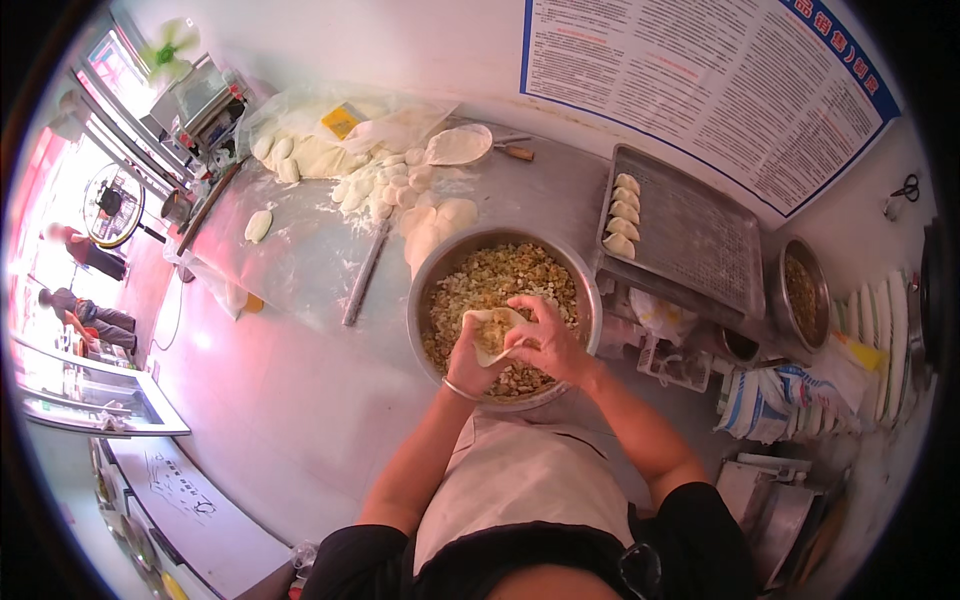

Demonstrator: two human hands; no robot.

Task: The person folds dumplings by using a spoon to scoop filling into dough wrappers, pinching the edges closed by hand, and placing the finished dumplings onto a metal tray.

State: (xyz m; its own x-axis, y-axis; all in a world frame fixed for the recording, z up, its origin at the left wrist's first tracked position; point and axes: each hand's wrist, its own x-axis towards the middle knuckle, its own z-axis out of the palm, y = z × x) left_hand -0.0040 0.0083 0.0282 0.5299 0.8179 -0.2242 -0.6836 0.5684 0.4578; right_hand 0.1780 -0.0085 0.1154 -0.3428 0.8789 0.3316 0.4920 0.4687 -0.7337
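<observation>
My left hand (474, 361) cups a round dough wrapper (489, 357) with chopped filling (495, 330) lying in it. My right hand (551, 341) pinches the wrapper's right edge between thumb and fingers. Both hands are over a large steel bowl (590, 296) of chopped filling. Behind the bowl's left rim lies a pile of rolled wrappers (442, 219). On the perforated metal tray (690, 225) to the right, several folded dumplings (624, 208) stand in a row along its left side.
Left on the table (300, 225) are a rolling pin (366, 274), floured dough pieces (382, 184) and a dough mass (315, 154) under plastic. A flour scoop (459, 145) lies near a wooden-handled tool (517, 153). Another filling bowl (802, 292) and sacks (795, 397) stand right. Two people appear far left.
</observation>
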